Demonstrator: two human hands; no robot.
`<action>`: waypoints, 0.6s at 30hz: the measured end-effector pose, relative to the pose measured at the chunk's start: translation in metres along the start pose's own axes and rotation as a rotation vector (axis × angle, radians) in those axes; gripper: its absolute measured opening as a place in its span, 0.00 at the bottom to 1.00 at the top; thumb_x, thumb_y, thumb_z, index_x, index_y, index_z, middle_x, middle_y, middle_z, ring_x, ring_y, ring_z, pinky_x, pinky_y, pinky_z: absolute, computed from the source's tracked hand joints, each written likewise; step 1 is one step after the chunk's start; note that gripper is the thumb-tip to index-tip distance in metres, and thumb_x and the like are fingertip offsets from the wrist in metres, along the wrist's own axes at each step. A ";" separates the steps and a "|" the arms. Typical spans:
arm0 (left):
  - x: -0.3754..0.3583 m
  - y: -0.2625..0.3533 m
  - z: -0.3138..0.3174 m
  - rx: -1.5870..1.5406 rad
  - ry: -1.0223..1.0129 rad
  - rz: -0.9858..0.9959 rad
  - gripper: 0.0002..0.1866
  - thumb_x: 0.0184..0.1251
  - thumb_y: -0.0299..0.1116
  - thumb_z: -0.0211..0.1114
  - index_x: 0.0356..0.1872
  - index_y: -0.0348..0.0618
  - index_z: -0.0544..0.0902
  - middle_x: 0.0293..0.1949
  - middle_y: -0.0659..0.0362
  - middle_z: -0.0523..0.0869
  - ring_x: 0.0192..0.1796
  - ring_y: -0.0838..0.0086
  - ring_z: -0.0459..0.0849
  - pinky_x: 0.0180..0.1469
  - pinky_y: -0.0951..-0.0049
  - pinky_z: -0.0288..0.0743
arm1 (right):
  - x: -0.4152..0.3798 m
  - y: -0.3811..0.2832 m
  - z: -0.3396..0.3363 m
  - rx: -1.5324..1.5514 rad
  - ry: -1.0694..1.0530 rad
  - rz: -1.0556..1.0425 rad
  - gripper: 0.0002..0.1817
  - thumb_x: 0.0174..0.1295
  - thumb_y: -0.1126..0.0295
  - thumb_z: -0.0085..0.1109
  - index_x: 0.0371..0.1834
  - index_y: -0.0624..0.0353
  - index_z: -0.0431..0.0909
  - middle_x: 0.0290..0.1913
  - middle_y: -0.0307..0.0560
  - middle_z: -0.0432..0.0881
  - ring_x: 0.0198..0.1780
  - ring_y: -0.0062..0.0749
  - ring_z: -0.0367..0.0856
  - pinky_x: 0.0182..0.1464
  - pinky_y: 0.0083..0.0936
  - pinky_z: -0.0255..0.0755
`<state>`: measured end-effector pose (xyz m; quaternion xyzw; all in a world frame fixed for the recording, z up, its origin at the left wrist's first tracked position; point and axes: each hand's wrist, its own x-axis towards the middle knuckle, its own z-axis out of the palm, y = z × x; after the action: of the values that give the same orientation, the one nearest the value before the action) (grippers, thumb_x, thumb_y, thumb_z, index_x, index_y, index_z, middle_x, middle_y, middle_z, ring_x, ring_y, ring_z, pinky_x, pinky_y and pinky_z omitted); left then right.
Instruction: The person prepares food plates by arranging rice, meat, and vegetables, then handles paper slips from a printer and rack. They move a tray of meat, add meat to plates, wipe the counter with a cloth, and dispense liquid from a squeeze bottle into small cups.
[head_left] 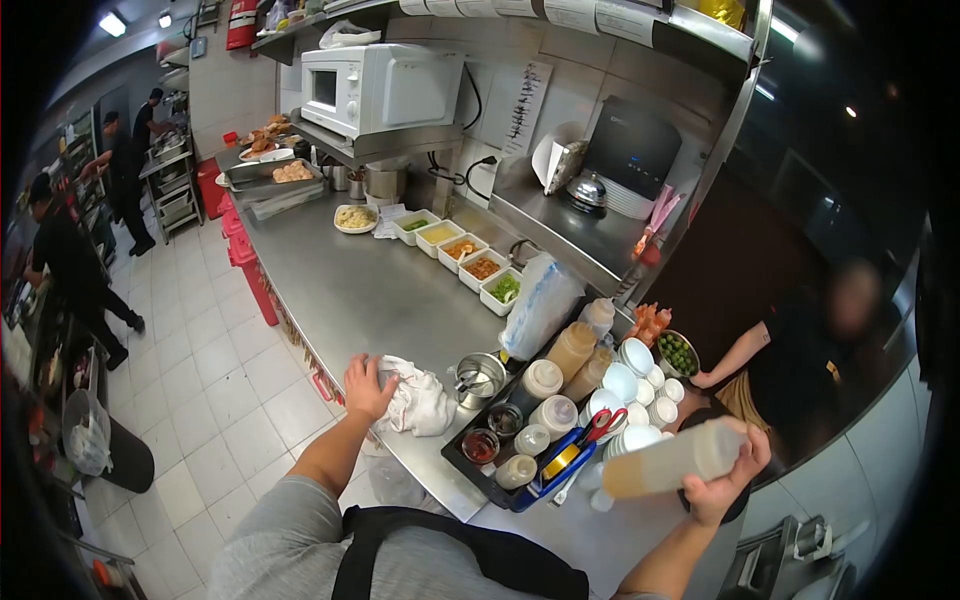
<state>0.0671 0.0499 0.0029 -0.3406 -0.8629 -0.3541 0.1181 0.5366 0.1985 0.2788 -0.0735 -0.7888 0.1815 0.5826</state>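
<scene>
Now the left hand (pixel 366 388) presses flat, fingers spread, on a white cloth (pixel 418 402) lying on the steel worktop (pixel 350 290), beside a black tray (pixel 470 467) of bottles. Meanwhile the right hand (pixel 725 482) is closed around a squeeze bottle (pixel 665 462), held tilted above the worktop's near end.

One microwave (pixel 378 88) stands on the shelf. Below and to its right, five white rectangular tubs (pixel 459 257) sit in a row, with one round bowl (pixel 355 218) at the row's left end. To the lower right of the microwave: one white cloth (pixel 418 400), one pair of red-handled scissors (pixel 603 424), one tilted squeeze bottle (pixel 668 461).
</scene>
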 end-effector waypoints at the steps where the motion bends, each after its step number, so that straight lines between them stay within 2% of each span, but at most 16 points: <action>1: 0.000 -0.001 0.000 0.005 -0.010 -0.001 0.31 0.56 0.49 0.64 0.58 0.43 0.72 0.62 0.45 0.65 0.67 0.50 0.59 0.68 0.55 0.52 | -0.010 -0.007 -0.001 0.108 0.126 0.106 0.52 0.46 0.46 0.71 0.68 0.53 0.49 0.48 0.52 0.71 0.46 0.37 0.75 0.45 0.36 0.75; 3: -0.001 -0.004 0.000 -0.006 -0.019 0.015 0.32 0.57 0.50 0.63 0.59 0.43 0.71 0.62 0.45 0.65 0.68 0.50 0.58 0.68 0.54 0.50 | -0.031 -0.018 -0.004 0.326 0.379 0.319 0.50 0.50 0.44 0.67 0.69 0.52 0.48 0.48 0.52 0.71 0.46 0.37 0.75 0.44 0.35 0.76; 4: 0.000 -0.005 0.001 -0.014 -0.022 0.024 0.32 0.57 0.50 0.63 0.59 0.43 0.71 0.62 0.45 0.65 0.68 0.50 0.57 0.69 0.54 0.50 | -0.050 -0.009 -0.014 0.546 0.507 0.349 0.40 0.59 0.48 0.59 0.70 0.51 0.53 0.49 0.52 0.72 0.45 0.36 0.76 0.49 0.33 0.77; 5: 0.000 -0.005 0.000 -0.019 -0.027 0.027 0.32 0.57 0.50 0.63 0.60 0.43 0.71 0.62 0.45 0.65 0.69 0.50 0.57 0.69 0.54 0.50 | -0.085 0.019 -0.034 0.688 0.672 0.400 0.31 0.64 0.51 0.55 0.66 0.53 0.59 0.50 0.51 0.73 0.47 0.36 0.76 0.48 0.32 0.77; 7: 0.000 -0.006 -0.001 -0.030 -0.032 0.026 0.32 0.57 0.50 0.63 0.60 0.43 0.70 0.63 0.45 0.64 0.69 0.50 0.57 0.69 0.53 0.49 | -0.120 0.030 -0.048 0.745 1.251 0.607 0.27 0.65 0.52 0.54 0.62 0.54 0.64 0.51 0.50 0.74 0.51 0.37 0.76 0.50 0.30 0.77; 10: -0.001 -0.010 0.002 -0.034 -0.046 0.036 0.33 0.58 0.51 0.62 0.60 0.43 0.70 0.64 0.45 0.64 0.70 0.50 0.56 0.69 0.51 0.48 | -0.181 0.042 -0.080 0.502 1.214 0.584 0.25 0.63 0.58 0.58 0.60 0.55 0.65 0.55 0.50 0.73 0.55 0.38 0.74 0.53 0.33 0.75; 13: 0.000 -0.007 -0.005 -0.025 -0.073 0.044 0.34 0.57 0.52 0.62 0.61 0.43 0.69 0.64 0.44 0.63 0.70 0.49 0.55 0.69 0.51 0.48 | -0.188 0.014 -0.057 -0.583 0.916 0.623 0.31 0.57 0.65 0.65 0.62 0.58 0.64 0.54 0.50 0.74 0.52 0.39 0.76 0.49 0.36 0.75; 14: 0.001 -0.008 -0.004 -0.046 -0.063 0.046 0.34 0.57 0.52 0.62 0.61 0.43 0.69 0.64 0.44 0.63 0.70 0.49 0.55 0.69 0.51 0.48 | -0.185 -0.001 -0.050 -0.824 0.688 0.669 0.34 0.50 0.74 0.69 0.62 0.58 0.64 0.57 0.52 0.72 0.56 0.43 0.74 0.55 0.40 0.71; 17: -0.001 -0.013 -0.001 -0.110 -0.047 0.038 0.34 0.57 0.53 0.62 0.61 0.45 0.69 0.65 0.44 0.62 0.71 0.48 0.54 0.69 0.50 0.47 | -0.216 0.010 -0.052 -1.006 0.312 0.543 0.39 0.47 0.74 0.70 0.65 0.57 0.61 0.62 0.54 0.68 0.62 0.49 0.68 0.64 0.37 0.62; 18: 0.001 -0.012 -0.003 -0.136 -0.043 0.026 0.33 0.57 0.53 0.62 0.61 0.45 0.69 0.66 0.44 0.61 0.71 0.48 0.53 0.69 0.48 0.46 | -0.222 0.012 -0.051 -0.965 0.285 0.601 0.40 0.46 0.74 0.71 0.65 0.57 0.62 0.62 0.54 0.68 0.63 0.50 0.67 0.65 0.38 0.60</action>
<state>0.0586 0.0419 -0.0009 -0.3664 -0.8347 -0.4031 0.0805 0.6529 0.1473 0.0888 -0.5745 -0.6407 -0.0529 0.5066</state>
